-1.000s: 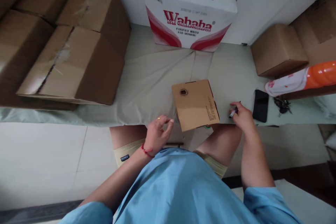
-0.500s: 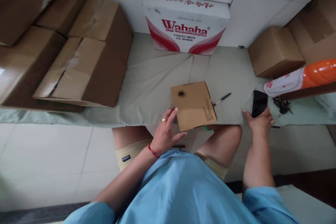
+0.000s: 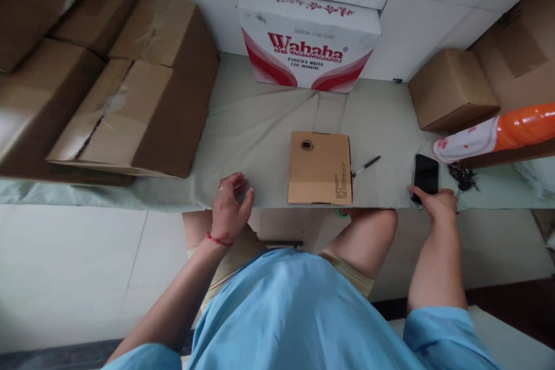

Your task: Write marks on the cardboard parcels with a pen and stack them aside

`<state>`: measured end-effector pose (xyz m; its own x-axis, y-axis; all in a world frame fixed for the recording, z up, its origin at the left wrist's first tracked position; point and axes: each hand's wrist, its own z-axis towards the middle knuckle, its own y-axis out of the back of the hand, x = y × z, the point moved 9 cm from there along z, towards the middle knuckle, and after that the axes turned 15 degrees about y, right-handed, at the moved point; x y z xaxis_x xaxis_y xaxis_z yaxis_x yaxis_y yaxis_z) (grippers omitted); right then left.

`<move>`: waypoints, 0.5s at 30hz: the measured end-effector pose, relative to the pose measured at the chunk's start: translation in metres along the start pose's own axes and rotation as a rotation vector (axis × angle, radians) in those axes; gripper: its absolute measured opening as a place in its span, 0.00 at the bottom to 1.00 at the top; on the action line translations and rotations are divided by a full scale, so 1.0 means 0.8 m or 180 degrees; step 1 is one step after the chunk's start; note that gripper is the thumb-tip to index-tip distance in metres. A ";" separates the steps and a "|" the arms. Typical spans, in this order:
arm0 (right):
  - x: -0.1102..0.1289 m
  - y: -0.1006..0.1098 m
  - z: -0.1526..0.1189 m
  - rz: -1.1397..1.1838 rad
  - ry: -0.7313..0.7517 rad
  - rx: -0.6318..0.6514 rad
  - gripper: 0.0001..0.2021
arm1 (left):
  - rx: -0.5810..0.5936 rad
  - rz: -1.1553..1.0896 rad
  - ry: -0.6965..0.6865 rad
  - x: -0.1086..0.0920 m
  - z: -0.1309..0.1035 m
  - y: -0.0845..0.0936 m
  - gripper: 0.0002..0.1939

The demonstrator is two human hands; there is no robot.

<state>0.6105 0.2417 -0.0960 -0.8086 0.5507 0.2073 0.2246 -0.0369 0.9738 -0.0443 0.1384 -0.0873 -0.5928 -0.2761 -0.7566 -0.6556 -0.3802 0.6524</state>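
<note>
A small brown cardboard box (image 3: 318, 169) lies flat at the front edge of the cloth-covered table, with a round dark mark and printed lines on its top. To the left of it, my left hand (image 3: 232, 202) rests at the table edge, holding nothing, fingers loosely bent and thumb apart. My right hand (image 3: 437, 202) grips the near end of a black smartphone (image 3: 426, 173), thumb on its left side; some fingers are hidden. Between box and phone lies a pen (image 3: 366, 165). A bunch of keys (image 3: 463, 177) sits right of the phone.
Large cardboard boxes (image 3: 121, 115) are stacked on the left. A white and red Wahaha water carton (image 3: 307, 52) stands against the wall. On the right are a brown box (image 3: 453, 89) and an orange and white cylindrical thing (image 3: 498, 133). Pale green cloth (image 3: 251, 121) covers the table.
My left hand has let go of the small box and moved left. The box has turned to lie squarer to the table edge. My right hand stays at the phone, shifted slightly right.
</note>
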 end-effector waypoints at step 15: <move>0.149 0.005 -0.165 0.3876 0.0734 0.0946 0.42 | -0.0013 0.0665 -0.0229 -0.017 0.061 -0.050 0.08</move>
<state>0.4433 0.1974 -0.0552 -0.0636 0.1344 0.9889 0.9734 -0.2104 0.0912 -0.0333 0.2007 -0.1008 -0.7475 -0.2855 -0.5998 -0.5133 -0.3251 0.7943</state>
